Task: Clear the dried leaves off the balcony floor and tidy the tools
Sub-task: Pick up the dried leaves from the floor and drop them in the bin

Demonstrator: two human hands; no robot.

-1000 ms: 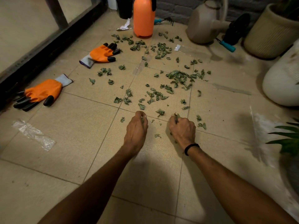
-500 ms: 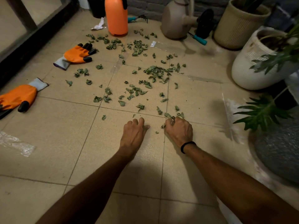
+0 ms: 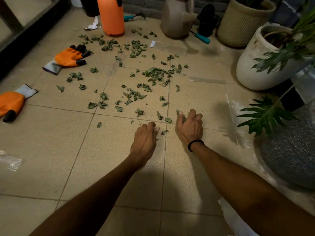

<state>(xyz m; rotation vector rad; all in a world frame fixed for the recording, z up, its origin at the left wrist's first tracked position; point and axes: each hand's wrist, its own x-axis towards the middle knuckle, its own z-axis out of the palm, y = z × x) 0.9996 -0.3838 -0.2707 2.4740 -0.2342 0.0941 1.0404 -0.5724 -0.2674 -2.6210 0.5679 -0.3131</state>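
Two hands: both ours, low on the beige tiled floor [image 3: 51, 150], side by side, knuckles up.
Leaves: crumpled green dried leaves [image 3: 156, 74] are scattered over the tiles from 10 round to 1 o'clock of our hands. The thickest clump is at 12, and a few strays lie just beside our fingers.
Left hand [image 3: 144, 138]: fingers tucked under against the tile. The inside is hidden, so we honestly can't tell if it's got anything.
Right hand [image 3: 189, 128]: fingers curled round a little wad of those leaves, green bits poking out by the fingertips. There's a thin black wristband [image 3: 195, 144] on that wrist.
Gloves: an orange coated work glove with black fingertips and a grey cuff [image 3: 68, 57] lies at 10 o'clock. Its matching orange twin glove [image 3: 12, 103] is at 9, partly cut off by the edge, and the two are well apart.
Tools at the back: a tall orange plastic sprayer bottle [image 3: 111, 16] stands upright at 11. A teal-handled little hand rake [image 3: 134, 17] lies just right of it. A beige plastic watering can [image 3: 175, 17] is at 12, with a teal-handled black trowel [image 3: 203, 39] beside the can.
Pots: a ribbed beige planter [image 3: 242, 23] at 1, a white textured pot [image 3: 255, 65] with a leafy plant at 2, and a speckled grey round pot [image 3: 293, 150] at 3.
Litter: a crumpled white paper scrap [image 3: 92, 25] sits near the sprayer, and clear plastic film [image 3: 10, 160] lies at 9, by the left edge.
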